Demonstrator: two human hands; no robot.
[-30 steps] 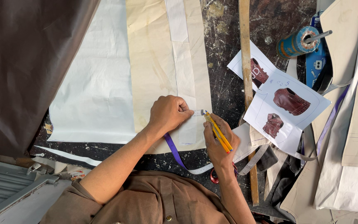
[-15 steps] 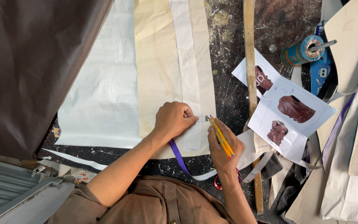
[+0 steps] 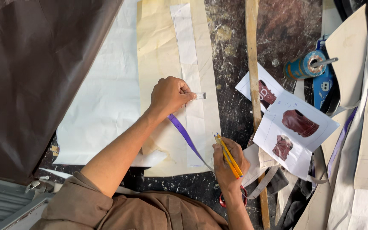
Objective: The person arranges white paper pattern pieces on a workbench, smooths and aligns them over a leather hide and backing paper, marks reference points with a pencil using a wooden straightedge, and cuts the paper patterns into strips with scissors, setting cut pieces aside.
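Note:
My left hand [image 3: 169, 96] pinches the metal tip of a purple measuring tape [image 3: 186, 136] and presses it on a narrow white paper strip [image 3: 190, 64]. That strip lies on a cream paper pattern piece [image 3: 154, 55]. The tape runs diagonally down to my right hand [image 3: 228, 164], which holds its other part together with yellow pencils [image 3: 228, 155] near the pattern's lower right corner. Both hands are closed.
Dark brown fabric [image 3: 26, 72] covers the left side, with white paper [image 3: 107, 98] beside it. A long wooden ruler [image 3: 252, 64] runs vertically. Printed sheets with reddish garment pictures [image 3: 297, 123], a blue thread spool [image 3: 305, 66] and more paper patterns [image 3: 365, 106] lie at the right on a dark stained table [image 3: 231, 47].
My left hand has moved up along the white strip with the tape's tip, drawing the purple tape out longer. My right hand stays low with the pencils.

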